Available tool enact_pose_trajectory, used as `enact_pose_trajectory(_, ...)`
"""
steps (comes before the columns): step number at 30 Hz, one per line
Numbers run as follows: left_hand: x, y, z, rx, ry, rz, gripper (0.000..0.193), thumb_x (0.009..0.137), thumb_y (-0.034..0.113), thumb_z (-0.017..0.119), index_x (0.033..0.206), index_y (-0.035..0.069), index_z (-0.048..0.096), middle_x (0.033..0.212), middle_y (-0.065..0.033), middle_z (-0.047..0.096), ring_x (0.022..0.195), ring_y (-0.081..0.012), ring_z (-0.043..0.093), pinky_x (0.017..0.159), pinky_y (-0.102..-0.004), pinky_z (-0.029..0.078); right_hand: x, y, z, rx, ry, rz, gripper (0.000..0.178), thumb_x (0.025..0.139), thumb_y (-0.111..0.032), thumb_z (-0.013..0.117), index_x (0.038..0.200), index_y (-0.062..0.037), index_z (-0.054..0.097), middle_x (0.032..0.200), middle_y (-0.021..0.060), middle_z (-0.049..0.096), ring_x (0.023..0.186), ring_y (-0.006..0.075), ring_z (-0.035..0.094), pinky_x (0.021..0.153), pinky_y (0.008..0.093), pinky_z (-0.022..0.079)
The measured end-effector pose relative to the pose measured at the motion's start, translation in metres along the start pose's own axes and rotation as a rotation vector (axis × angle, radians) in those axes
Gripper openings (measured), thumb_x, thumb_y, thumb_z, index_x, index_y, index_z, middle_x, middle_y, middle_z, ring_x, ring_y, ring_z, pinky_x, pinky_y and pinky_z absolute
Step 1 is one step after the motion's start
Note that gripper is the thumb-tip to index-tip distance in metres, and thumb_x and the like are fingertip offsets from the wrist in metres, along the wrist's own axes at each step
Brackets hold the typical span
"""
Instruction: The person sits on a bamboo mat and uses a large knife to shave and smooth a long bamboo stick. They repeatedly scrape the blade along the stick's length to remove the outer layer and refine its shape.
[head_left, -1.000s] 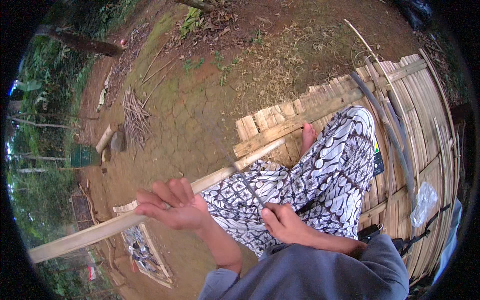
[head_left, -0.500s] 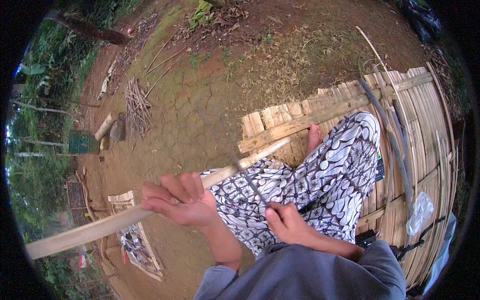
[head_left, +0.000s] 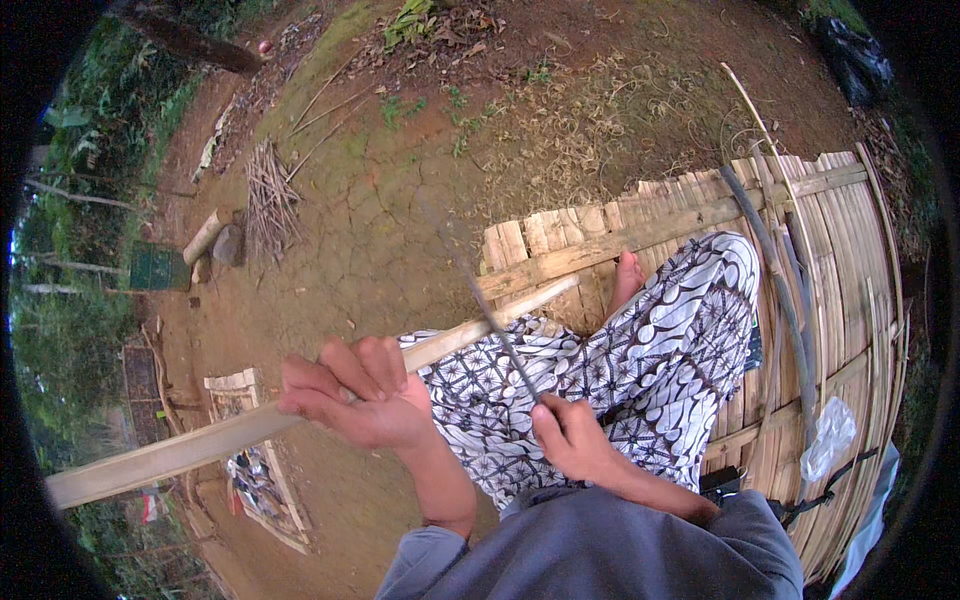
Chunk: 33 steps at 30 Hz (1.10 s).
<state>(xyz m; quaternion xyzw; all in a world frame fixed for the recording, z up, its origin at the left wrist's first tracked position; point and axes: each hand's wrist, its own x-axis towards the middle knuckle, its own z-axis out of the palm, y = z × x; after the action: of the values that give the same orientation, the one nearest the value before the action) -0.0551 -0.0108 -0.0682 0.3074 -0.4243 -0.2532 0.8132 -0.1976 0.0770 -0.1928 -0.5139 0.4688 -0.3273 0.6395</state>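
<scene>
Left grip was clamped on a long pale bamboo strip; strip ran out to the grip's left and, to its right, over patterned trousers. Right grip was closed round a thin-bladed knife, blade crossing the strip right of the left grip, contact unclear. Strip looked light, stiff, probably smooth, maybe sharp-edged; best held mid-length, clear of the blade.
</scene>
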Motion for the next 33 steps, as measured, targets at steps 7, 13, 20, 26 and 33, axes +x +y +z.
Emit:
enact_pose_trajectory(7,-0.003,0.004,-0.002,-0.064,-0.006,-0.014,0.04,0.095,0.046,0.03,0.069,0.016,0.026,0.046,0.0023,0.023,0.035,-0.0048,0.012,0.032,-0.0213,0.011,0.014,0.059,0.017,0.143,0.141,0.025,0.041,0.093,-0.032,0.043,0.075,0.0025,0.054,0.047,0.0126,0.048,0.04,0.0232,0.05,0.043,0.0356,0.039)
enact_pose_trajectory(13,-0.004,-0.001,-0.009,-0.134,-0.045,-0.009,0.04,0.095,0.046,0.031,0.07,0.015,0.028,0.046,0.0019,0.025,0.035,-0.0049,0.013,0.033,-0.0213,0.011,0.014,0.05,0.0,0.417,0.053,0.347,0.051,0.096,-0.044,0.031,0.07,-0.002,0.044,0.047,0.0055,0.042,0.036,0.0132,0.04,0.036,0.0272,0.033)
enact_pose_trajectory(20,-0.006,0.0,0.0,-0.09,-0.131,-0.019,0.038,0.094,0.046,0.034,0.07,0.017,0.031,0.045,0.0029,0.023,0.034,-0.0052,0.014,0.031,-0.0207,0.01,0.01,0.061,0.018,0.22,0.036,-0.057,0.05,0.097,-0.044,0.029,0.072,-0.0028,0.044,0.049,0.0053,0.042,0.035,0.0128,0.039,0.036,0.0263,0.032)
enact_pose_trajectory(26,-0.004,-0.004,-0.013,-0.128,-0.033,-0.017,0.04,0.094,0.047,0.033,0.07,0.015,0.028,0.046,0.0021,0.024,0.035,-0.0055,0.013,0.034,-0.0219,0.011,0.019,0.057,0.009,0.617,0.151,0.438,0.051,0.094,-0.05,0.033,0.074,-0.0042,0.041,0.049,0.0049,0.038,0.036,0.0147,0.036,0.036,0.0274,0.033)
enact_pose_trajectory(33,-0.006,-0.002,-0.006,-0.145,-0.048,-0.039,0.042,0.094,0.048,0.032,0.071,0.013,0.028,0.047,0.0012,0.024,0.036,-0.0057,0.013,0.035,-0.0225,0.012,0.004,0.046,0.019,0.138,0.052,0.014,0.046,0.096,-0.04,0.034,0.073,-0.003,0.047,0.05,0.0044,0.045,0.041,0.0128,0.045,0.039,0.0281,0.036)
